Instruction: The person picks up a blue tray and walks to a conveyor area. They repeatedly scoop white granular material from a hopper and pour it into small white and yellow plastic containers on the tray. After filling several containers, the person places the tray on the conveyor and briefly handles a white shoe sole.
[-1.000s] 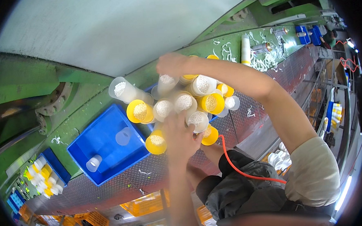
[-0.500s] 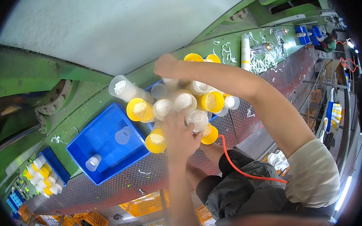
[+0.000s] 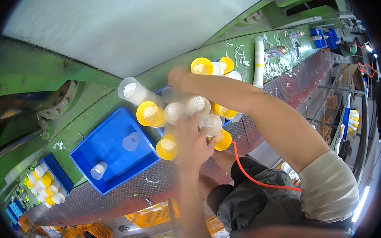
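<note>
Several yellow cups [image 3: 166,148] and translucent white cups [image 3: 212,125], filled with white pellets, cluster before me, partly over a blue crate mostly hidden below. My left hand [image 3: 193,138] lies over the near cups, slightly blurred. Its thumb and index finger are spread on either side of a translucent cup, touching or just above it. Farther off, my right hand [image 3: 179,78] is closed above the back of the cluster, beside an unfilled-looking translucent cup [image 3: 170,94]. What its fingers hold, if anything, is hidden. A tall pellet-filled cup [image 3: 135,91] leans at the left.
Left of the cluster, a blue crate [image 3: 112,151] holds two translucent cups. A long white tube [image 3: 259,63] and white strip scraps [image 3: 278,65] lie on the green bench. A red hose [image 3: 254,181] crosses my lap. A person [image 3: 347,47] works at the far right.
My right hand has shifted a little to the right and nearer, uncovering the yellow cup at the back. My left hand stays over the near cups; the whole view has shifted slightly.
</note>
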Tool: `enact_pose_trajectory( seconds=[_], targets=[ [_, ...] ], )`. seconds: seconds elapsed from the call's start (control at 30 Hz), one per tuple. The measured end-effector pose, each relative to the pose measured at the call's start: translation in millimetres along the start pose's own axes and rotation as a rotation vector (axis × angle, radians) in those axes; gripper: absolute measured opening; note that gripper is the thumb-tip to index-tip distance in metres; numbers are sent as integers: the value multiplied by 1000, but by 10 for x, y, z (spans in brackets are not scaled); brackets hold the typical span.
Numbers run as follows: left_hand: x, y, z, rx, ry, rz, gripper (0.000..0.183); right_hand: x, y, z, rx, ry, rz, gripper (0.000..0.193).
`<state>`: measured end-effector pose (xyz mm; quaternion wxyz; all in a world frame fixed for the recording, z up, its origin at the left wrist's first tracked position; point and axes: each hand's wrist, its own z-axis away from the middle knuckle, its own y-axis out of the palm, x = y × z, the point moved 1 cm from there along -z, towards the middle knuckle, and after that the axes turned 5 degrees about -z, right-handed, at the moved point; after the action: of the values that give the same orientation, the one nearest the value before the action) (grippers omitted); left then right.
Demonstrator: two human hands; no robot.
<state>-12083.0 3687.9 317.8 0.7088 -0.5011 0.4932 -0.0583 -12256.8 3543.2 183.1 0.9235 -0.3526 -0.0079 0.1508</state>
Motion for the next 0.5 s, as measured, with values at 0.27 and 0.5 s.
enact_pose_trajectory(
  seconds=[0.27, 0.5],
  targets=[
    [-17, -40, -3, 4, 8, -7, 23, -263, 15, 18, -5, -74, -229, 25],
    [-90, -65, -75, -42, 42, -40, 33, -103, 125, 122, 126, -137, -225, 28]
  ],
)
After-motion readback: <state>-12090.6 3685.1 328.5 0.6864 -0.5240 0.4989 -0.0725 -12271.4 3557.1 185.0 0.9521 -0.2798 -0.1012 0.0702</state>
